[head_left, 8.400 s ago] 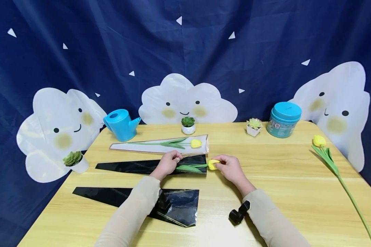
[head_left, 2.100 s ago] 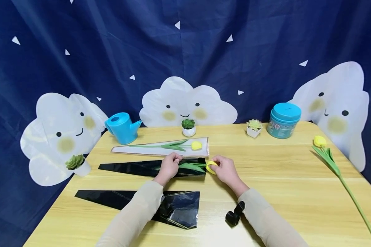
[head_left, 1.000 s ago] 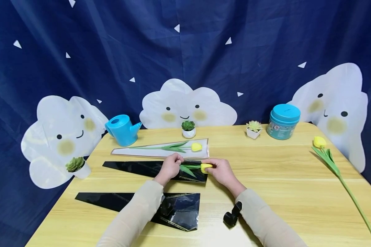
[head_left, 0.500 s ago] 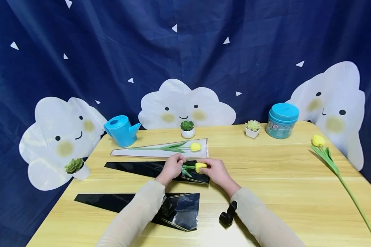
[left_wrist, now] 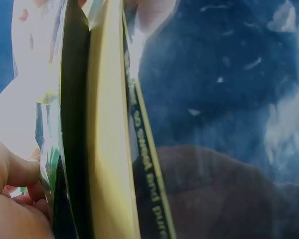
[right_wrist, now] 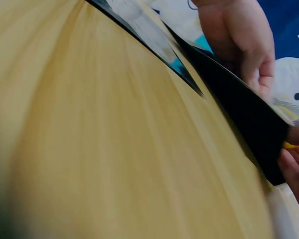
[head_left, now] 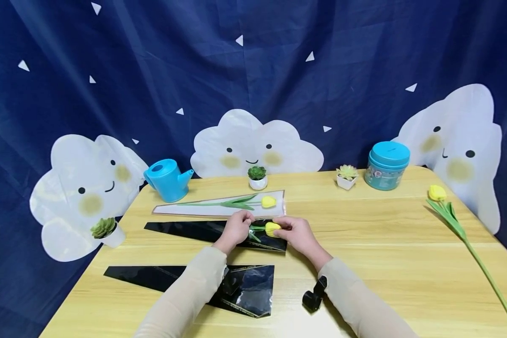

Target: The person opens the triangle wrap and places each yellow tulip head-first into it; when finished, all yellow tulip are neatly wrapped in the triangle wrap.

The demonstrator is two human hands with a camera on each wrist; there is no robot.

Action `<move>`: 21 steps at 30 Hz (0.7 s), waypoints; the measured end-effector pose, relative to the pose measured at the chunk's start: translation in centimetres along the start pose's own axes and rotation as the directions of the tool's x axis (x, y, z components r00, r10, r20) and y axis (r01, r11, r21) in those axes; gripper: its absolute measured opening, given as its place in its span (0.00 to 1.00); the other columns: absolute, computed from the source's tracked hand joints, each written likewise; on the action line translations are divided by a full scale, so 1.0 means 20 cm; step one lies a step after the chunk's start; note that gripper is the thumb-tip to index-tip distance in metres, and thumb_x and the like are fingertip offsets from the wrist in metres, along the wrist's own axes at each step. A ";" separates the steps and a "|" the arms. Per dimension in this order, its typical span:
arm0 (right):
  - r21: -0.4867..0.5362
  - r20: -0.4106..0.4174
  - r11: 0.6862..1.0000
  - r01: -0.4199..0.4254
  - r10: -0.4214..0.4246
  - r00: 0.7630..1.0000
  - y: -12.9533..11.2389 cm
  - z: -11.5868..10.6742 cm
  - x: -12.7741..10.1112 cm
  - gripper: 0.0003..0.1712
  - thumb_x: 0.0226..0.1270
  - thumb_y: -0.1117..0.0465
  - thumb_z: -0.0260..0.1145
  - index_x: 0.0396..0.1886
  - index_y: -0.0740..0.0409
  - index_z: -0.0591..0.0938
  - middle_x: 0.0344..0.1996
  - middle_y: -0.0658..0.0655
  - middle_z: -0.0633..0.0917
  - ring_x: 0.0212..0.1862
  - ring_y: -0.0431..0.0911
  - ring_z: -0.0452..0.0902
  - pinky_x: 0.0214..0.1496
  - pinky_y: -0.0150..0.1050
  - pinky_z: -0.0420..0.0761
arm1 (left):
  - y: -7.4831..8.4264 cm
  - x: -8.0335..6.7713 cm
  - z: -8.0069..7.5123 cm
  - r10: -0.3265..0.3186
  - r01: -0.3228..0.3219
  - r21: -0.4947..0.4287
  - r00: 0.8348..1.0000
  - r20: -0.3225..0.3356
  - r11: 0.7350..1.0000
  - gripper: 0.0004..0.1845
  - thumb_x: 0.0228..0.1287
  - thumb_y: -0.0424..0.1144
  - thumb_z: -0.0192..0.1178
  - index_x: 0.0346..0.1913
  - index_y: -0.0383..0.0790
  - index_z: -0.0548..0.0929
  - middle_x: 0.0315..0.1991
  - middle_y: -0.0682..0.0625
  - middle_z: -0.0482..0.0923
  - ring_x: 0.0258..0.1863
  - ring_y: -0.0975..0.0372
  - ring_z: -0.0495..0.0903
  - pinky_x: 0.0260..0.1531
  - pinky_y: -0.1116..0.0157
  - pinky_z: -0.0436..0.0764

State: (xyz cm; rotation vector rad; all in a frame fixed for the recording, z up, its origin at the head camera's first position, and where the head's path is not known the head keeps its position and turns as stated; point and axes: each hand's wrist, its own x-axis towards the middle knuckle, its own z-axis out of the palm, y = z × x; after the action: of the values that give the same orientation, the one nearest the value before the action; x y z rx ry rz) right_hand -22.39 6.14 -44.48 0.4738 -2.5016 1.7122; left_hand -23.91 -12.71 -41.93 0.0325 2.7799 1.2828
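The left hand pinches the upper edge of a black sleeve near its wide mouth, fingers curled tight on the film. The right hand grips a yellow tulip by its bloom, fingers closed round it. The bloom sits right at the mouth of that sleeve, with the green stem and leaves running leftward inside, between the two hands. The sleeve lies flat on the table, its narrow tip pointing left.

In the left wrist view, the fingers press against the film's edge. In the right wrist view, the black sleeve crosses the wood, and the other hand holds its far edge.

Just behind the hands lies a clear sleeve with another tulip already inside. Nearer the person lies a second black sleeve, partly under the left forearm. A loose tulip lies well apart on the right. Along the back stand a watering can, two potted succulents and a teal tin.
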 end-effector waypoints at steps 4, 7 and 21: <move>-0.009 0.016 0.998 -0.062 0.062 0.998 0.01 -0.10 -0.03 0.19 0.54 0.67 0.69 0.48 0.65 0.81 0.43 0.61 0.84 0.44 0.51 0.80 0.49 0.41 0.78 | -0.02 0.00 -0.01 0.023 -0.023 0.007 1.000 -0.010 1.000 0.09 0.70 0.30 0.46 0.40 0.38 0.78 0.42 0.46 0.77 0.28 0.58 0.70 0.31 0.63 0.69; -0.025 0.009 0.993 -0.112 0.112 0.994 0.04 -0.24 -0.09 0.19 0.56 0.65 0.68 0.49 0.64 0.80 0.44 0.61 0.84 0.44 0.50 0.79 0.50 0.41 0.77 | -0.04 0.00 -0.03 0.079 -0.079 0.009 0.996 -0.038 0.997 0.08 0.69 0.31 0.48 0.41 0.38 0.79 0.39 0.47 0.77 0.29 0.59 0.70 0.32 0.63 0.70; -0.322 -0.358 0.895 -0.307 0.185 0.915 0.21 -1.14 -0.65 0.26 0.60 0.50 0.66 0.50 0.66 0.79 0.32 0.24 0.78 0.35 0.12 0.62 0.36 0.16 0.63 | -0.14 -0.39 -0.25 0.193 -0.207 -0.197 0.977 -0.089 0.958 0.20 0.64 0.31 0.56 0.59 0.38 0.70 0.49 0.40 0.71 0.38 0.58 0.72 0.40 0.64 0.72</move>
State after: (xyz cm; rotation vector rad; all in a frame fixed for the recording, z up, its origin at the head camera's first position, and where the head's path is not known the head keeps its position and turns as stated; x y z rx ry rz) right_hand -13.76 31.34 -42.71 -0.1547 -2.6290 1.1973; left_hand -16.55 -18.73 -40.41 0.2686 2.7417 1.6425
